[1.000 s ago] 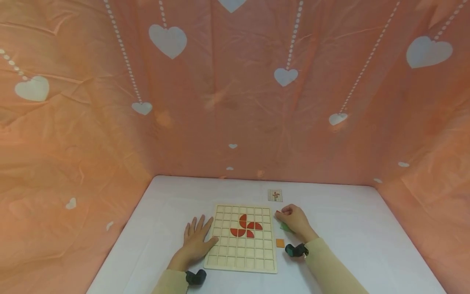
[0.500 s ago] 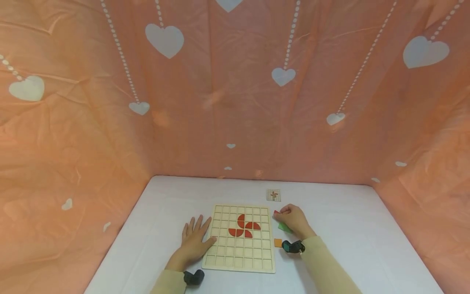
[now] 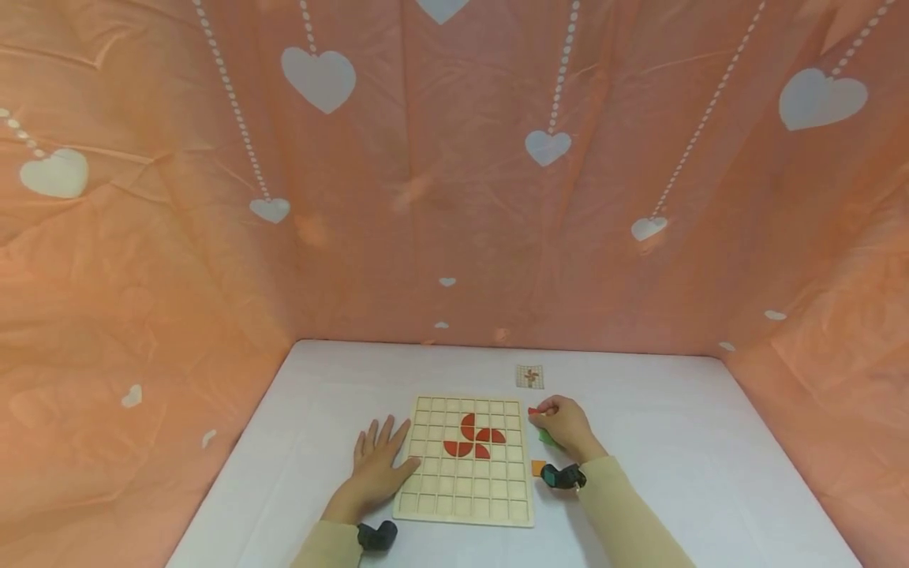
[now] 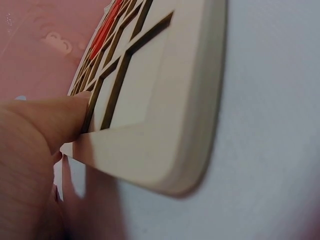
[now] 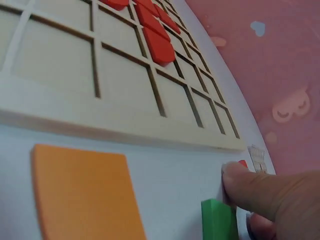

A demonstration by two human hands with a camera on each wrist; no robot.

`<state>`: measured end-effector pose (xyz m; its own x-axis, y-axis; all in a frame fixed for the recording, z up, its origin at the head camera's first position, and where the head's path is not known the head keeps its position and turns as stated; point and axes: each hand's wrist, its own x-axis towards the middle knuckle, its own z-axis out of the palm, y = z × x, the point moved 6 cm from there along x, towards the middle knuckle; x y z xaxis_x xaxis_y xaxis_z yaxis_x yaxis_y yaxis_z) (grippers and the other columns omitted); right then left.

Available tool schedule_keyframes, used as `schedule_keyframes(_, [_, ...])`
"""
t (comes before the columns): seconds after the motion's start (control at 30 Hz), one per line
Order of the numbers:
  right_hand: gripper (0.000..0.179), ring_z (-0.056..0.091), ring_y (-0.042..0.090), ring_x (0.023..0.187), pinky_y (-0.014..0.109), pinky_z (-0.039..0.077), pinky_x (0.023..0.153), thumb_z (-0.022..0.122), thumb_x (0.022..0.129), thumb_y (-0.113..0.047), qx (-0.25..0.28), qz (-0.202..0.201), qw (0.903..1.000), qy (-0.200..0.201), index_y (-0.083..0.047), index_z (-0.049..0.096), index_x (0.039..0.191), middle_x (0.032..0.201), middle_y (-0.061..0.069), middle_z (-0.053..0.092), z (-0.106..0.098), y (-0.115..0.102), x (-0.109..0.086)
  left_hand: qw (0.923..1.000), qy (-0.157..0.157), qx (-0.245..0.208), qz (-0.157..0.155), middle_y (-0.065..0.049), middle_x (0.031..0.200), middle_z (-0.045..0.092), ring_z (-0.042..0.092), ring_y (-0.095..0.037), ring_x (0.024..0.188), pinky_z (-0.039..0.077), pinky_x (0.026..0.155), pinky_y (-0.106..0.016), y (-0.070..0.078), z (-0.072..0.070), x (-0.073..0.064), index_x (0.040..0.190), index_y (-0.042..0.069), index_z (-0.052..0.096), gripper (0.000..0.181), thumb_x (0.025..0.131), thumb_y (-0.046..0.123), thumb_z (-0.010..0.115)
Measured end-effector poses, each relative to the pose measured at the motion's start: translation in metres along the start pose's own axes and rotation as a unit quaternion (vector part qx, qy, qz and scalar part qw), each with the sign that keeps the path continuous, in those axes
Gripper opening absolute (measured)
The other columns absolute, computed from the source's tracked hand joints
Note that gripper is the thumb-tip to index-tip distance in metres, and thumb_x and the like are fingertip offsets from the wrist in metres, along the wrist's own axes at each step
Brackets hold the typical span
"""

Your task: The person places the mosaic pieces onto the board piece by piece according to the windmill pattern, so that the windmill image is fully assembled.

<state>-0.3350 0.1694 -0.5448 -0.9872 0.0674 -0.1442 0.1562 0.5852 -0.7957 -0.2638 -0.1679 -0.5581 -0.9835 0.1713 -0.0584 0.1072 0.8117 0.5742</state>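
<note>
A wooden grid board [image 3: 461, 505] lies on the white table, with several red quarter-round pieces [image 3: 467, 427] forming a pinwheel in its cells. My left hand [image 3: 374, 473] rests beside the board's left edge with fingers spread, its thumb lying on the rim. Off the board's right side, my right hand [image 3: 568, 426] pinches a small red piece [image 3: 533, 410] between thumb and fingers; most of it is hidden. A green piece [image 3: 547, 437] lies partly under that hand. Nearer the wrist is an orange square tile [image 5: 90, 195], close to the board's edge.
A small card [image 3: 529, 376] printed with a pinwheel on a grid lies behind the board's far right corner. Orange cloth with white hearts [image 3: 454, 197] encloses the table at the back and sides.
The right wrist has shifted slightly left, now covering part of the orange tile in the head view. The right hand keeps its pinch on the red piece. The left hand stays put.
</note>
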Motion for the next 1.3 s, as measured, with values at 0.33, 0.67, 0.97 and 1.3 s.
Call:
schedule_keyframes(0.33, [0.018,0.053,0.018,0.075,0.051,0.028,0.088,0.074,0.086,-0.016,-0.071,-0.062,0.9955,-0.002,-0.01,0.059,0.096,0.08,0.0,0.059,0.004,-0.019,-0.005,1.0,0.001,-0.003,-0.003,-0.022,0.158,0.013,-0.003,-0.044,0.144,-0.009,0.112,-0.058,-0.002,-0.002,-0.001,0.151,0.01,0.033,0.069,0.094,0.039,0.058])
schedule_keyframes(0.67, [0.009,0.053,0.017,0.076,0.03,0.046,0.062,0.069,0.091,-0.016,-0.021,-0.092,0.9943,-0.049,-0.014,0.06,0.093,0.085,-0.001,0.06,0.014,-0.041,-0.026,1.0,0.001,0.0,-0.009,-0.021,0.159,0.012,-0.005,-0.042,0.144,-0.01,0.112,-0.057,-0.004,0.0,0.001,0.152,0.011,0.031,0.069,0.095,0.039,0.058])
schedule_keyframes(0.97, [0.006,0.056,0.014,0.081,0.032,0.048,0.071,0.065,0.094,-0.02,-0.037,-0.17,0.9736,-0.148,-0.016,0.068,0.098,0.089,-0.006,0.064,0.042,-0.053,-0.055,0.9999,0.001,-0.008,-0.013,-0.022,0.158,0.012,-0.004,-0.043,0.144,-0.01,0.112,-0.057,-0.002,-0.004,-0.001,0.152,0.01,0.031,0.069,0.095,0.037,0.058])
schedule_keyframes(1.3, [0.006,0.055,0.011,0.075,0.028,0.047,0.066,0.069,0.091,-0.021,-0.046,-0.197,0.9643,-0.171,-0.018,0.065,0.093,0.082,-0.008,0.06,0.065,-0.054,-0.068,1.0,0.003,-0.006,-0.005,-0.023,0.158,0.014,-0.002,-0.044,0.144,-0.008,0.112,-0.057,0.0,-0.004,-0.001,0.151,0.009,0.033,0.069,0.094,0.037,0.059])
